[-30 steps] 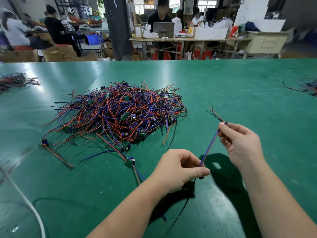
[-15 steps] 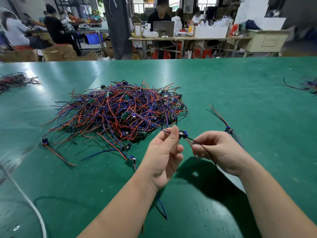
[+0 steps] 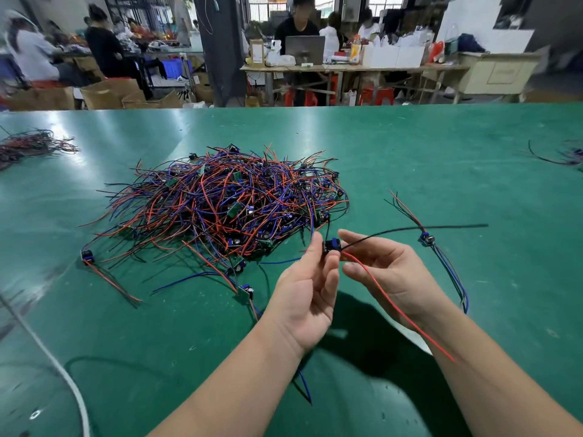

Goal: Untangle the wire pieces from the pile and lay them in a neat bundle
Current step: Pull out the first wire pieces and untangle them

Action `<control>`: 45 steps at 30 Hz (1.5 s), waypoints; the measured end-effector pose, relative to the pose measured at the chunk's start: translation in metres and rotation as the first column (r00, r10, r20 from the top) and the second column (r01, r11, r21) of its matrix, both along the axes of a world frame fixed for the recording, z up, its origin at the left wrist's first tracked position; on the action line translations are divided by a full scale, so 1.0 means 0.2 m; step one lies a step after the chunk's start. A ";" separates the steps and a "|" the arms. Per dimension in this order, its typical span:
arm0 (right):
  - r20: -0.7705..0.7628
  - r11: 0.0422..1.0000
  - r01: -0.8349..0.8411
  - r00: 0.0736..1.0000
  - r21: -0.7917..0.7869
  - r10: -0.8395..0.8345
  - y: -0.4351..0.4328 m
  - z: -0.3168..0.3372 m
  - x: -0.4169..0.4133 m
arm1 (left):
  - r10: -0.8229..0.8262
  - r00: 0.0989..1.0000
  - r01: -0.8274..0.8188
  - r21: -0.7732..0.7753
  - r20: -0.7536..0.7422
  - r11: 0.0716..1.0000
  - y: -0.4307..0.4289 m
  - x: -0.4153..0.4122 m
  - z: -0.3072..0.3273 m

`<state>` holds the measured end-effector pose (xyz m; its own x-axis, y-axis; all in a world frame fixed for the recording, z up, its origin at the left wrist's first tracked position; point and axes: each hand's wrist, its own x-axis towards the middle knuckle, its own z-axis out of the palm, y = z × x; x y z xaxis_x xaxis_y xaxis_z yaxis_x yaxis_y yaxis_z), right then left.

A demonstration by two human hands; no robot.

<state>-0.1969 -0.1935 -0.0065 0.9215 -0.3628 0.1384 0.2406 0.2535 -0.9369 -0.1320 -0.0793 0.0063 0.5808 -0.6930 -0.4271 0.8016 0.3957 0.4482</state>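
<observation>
Two hands: both work above the near middle of the table, close to the near edge of the pile.
Left hand: pinches the small blue-black block of one wire piece between thumb and fingertips.
Right hand: palm up, fingers loosely extended, gripping nothing. The black lead passes over its forefinger, and the red lead lies across palm and forearm.
Pile: a dense tangle at centre-left of the table, apart from the held piece.
Laid piece: flat on the table to the right of the hands, alone.
Change: one second ago both hands held the previous piece. It now lies at the right, and a new piece has been lifted clear of the pile with its leads spread.
Meaning: by judgement, one piece is placed and the second is freed, ready to lie beside it. Nearly the whole pile remains.
</observation>
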 end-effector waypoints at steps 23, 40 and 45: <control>-0.398 0.976 0.116 0.899 -0.183 -0.182 -0.12 0.03 -0.05 | -0.312 0.724 0.087 0.368 0.615 0.926 -0.02 -0.03 -0.10; -0.106 0.524 0.779 0.587 0.345 -0.803 -0.34 0.06 -0.11 | -0.374 0.727 0.153 0.395 0.575 0.906 0.01 0.04 -0.09; -0.120 0.850 0.235 0.938 -0.471 -0.326 -0.12 0.01 -0.04 | -0.179 0.800 -0.023 0.328 0.573 0.945 0.00 0.07 -0.11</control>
<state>-0.2053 -0.2167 -0.0038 0.8141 -0.5517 0.1815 0.0457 -0.2506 -0.9670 -0.1185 -0.0803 -0.0165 0.7366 -0.6412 -0.2149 0.3630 0.1068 0.9257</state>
